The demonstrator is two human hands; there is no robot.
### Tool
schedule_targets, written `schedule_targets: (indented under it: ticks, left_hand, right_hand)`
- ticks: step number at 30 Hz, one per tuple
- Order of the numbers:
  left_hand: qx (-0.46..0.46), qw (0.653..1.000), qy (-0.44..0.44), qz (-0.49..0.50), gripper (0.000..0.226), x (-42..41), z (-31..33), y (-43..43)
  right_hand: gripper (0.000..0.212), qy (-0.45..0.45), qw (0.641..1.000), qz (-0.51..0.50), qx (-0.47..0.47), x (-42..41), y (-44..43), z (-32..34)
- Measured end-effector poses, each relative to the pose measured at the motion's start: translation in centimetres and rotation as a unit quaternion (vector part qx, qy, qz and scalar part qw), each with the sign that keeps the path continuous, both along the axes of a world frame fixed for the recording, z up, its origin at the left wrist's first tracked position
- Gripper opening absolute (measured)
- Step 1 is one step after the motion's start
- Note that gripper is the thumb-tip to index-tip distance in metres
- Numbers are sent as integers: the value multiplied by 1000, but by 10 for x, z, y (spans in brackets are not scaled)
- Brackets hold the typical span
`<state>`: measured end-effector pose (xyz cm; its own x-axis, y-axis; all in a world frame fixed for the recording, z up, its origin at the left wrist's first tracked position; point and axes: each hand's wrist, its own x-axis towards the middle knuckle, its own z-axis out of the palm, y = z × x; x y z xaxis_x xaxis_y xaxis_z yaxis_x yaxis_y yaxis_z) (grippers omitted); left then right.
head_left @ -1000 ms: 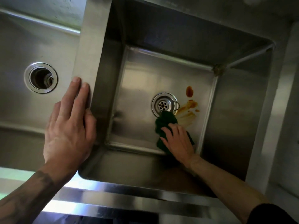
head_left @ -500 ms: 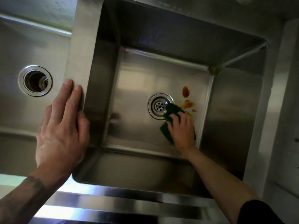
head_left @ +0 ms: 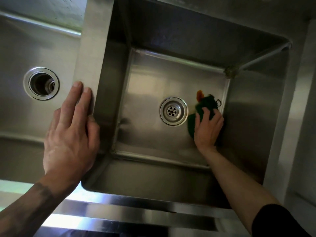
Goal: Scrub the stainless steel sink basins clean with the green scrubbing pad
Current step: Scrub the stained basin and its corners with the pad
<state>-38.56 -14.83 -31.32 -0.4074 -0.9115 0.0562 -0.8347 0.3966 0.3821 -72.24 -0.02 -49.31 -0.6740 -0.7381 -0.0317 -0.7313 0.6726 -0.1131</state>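
One orange spot [head_left: 199, 94] remained just beyond your right hand [head_left: 207, 130], fingers [head_left: 205, 114] curled on the green scrubbing pad [head_left: 207, 102] that had wiped the smears.

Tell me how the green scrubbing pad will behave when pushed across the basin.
Probably floppy: the green scrubbing pad bunches and bends unevenly under the right hand. Likely light, since the fingers alone seem enough to steer it. It may drag rather than slide on the steel basin floor, next to the orange stain.
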Motion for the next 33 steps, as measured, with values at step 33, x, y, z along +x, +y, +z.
schedule_targets:
  ticks: [33]
  left_hand:
    - [18, 1000, 14, -2, 56, 0, 1, 0]
  right_hand:
    - [35, -7, 999, -44, -31, -5, -22, 0]
